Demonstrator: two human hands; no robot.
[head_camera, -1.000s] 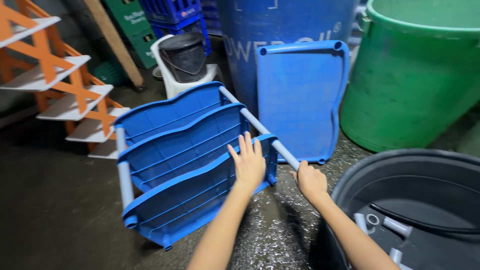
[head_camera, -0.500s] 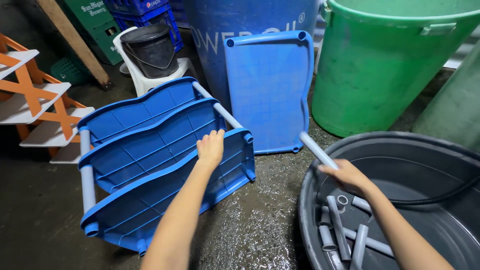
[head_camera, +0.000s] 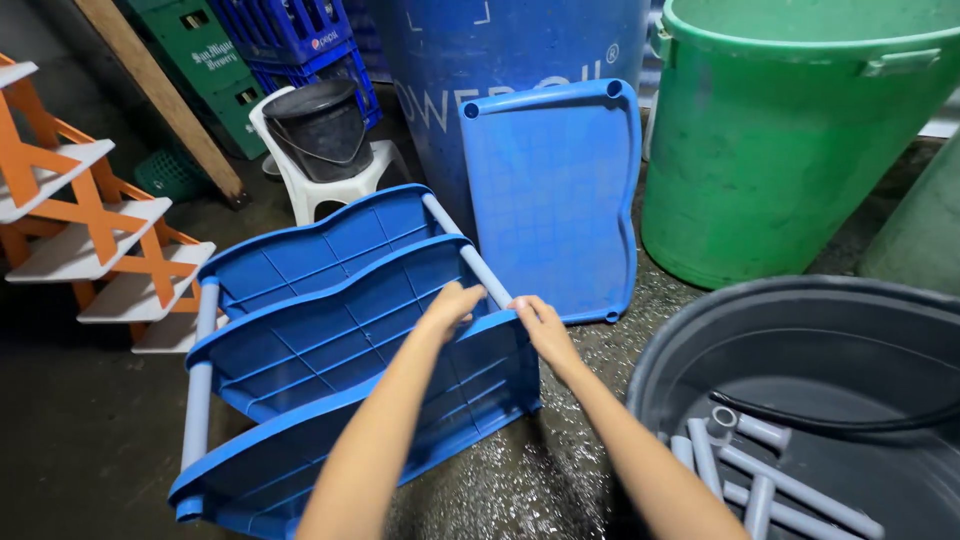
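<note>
Back from the grey tub (head_camera: 700, 330), the right hand (head_camera: 540, 325) now joins the left hand (head_camera: 455, 305) on the blue rack (head_camera: 330, 340), both curled around its near grey pole (head_camera: 470, 262); beyond the rack leans a loose blue shelf (head_camera: 550, 190)

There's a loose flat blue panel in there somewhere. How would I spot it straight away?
Find the big green tub at the upper right, then the tall blue drum left of it. The flat blue shelf panel leans upright against that drum. Unlike the blue rack lying under both hands, it stands alone, with no grey tubes attached.
</note>
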